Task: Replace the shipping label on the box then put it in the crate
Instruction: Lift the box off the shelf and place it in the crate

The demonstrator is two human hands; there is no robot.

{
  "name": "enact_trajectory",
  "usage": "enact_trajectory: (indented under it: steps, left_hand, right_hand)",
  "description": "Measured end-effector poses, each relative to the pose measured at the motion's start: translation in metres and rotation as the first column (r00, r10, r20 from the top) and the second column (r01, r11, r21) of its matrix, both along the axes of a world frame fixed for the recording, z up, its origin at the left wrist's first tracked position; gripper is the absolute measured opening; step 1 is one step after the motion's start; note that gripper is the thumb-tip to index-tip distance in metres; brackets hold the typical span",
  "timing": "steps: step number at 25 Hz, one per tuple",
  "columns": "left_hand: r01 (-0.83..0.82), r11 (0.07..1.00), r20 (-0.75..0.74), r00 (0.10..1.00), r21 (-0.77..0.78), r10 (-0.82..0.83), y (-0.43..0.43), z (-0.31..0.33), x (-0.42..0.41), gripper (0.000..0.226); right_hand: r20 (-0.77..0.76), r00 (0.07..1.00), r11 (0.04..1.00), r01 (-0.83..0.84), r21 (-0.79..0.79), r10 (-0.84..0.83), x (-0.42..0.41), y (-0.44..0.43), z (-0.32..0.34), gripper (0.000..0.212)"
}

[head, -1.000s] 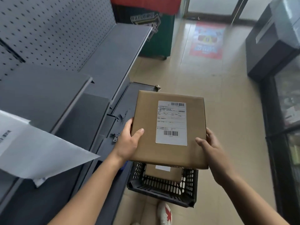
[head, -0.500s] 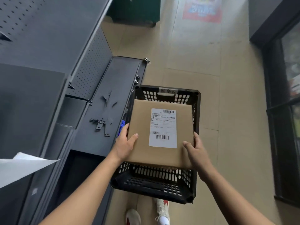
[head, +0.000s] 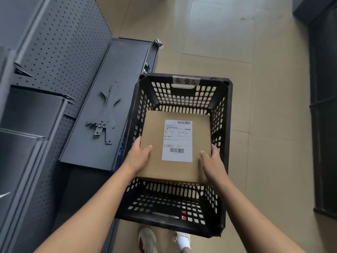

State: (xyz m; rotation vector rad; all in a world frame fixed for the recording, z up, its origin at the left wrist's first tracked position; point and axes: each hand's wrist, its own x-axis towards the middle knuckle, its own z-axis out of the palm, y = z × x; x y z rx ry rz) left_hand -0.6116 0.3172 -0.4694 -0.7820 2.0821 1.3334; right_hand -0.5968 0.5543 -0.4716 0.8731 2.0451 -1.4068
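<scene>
A flat brown cardboard box [head: 155,167] with a white shipping label [head: 177,140] on top is inside the black perforated crate [head: 184,77], below its rim. My left hand [head: 139,155] grips the box's left edge with the thumb on top. My right hand [head: 211,164] grips its right near corner. Whether the box rests on anything below it is hidden. A handwritten tag is stuck on the crate's far rim.
The crate stands on a tiled floor. Grey metal shelving [head: 107,114] with loose brackets [head: 101,127] runs along the left, touching the crate. A dark cabinet [head: 324,106] lines the right. My shoes [head: 147,240] show below the crate.
Both hands have lowered the box from above the crate down into it. The view has tilted downward, and the white paper sheet at left has left the view.
</scene>
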Motion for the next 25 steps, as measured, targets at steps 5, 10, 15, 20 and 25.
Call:
enact_trajectory:
  steps: [5,10,15,20,25]
  left_hand:
    - [-0.029,0.999,0.066,0.997,0.013,0.028,0.002,-0.037,-0.005,0.042]
    - [-0.036,0.999,0.136,0.990,0.031,0.031,0.004,-0.059,0.000,0.047]
    - [-0.024,0.999,0.204,0.979,0.040,0.015,-0.009,-0.075,0.004,0.065]
    - [-0.009,0.999,0.241,0.971,0.047,-0.002,-0.019,-0.087,0.008,0.086]
    - [-0.022,0.999,0.202,0.979,0.049,0.012,-0.016,-0.068,0.016,0.078]
  right_hand:
    - [0.074,0.996,0.998,0.041,0.043,-0.044,-0.006,-0.004,-0.035,0.058]
    - [0.154,0.987,0.997,0.042,0.058,-0.051,-0.008,-0.006,-0.054,0.055]
    - [0.152,0.988,0.998,0.013,0.067,-0.023,-0.007,-0.010,-0.055,0.055]
    - [0.185,0.982,0.995,-0.047,0.090,0.030,-0.007,-0.014,-0.050,0.062]
    - [0.077,0.991,0.990,-0.114,0.078,0.108,-0.002,-0.018,-0.033,0.071]
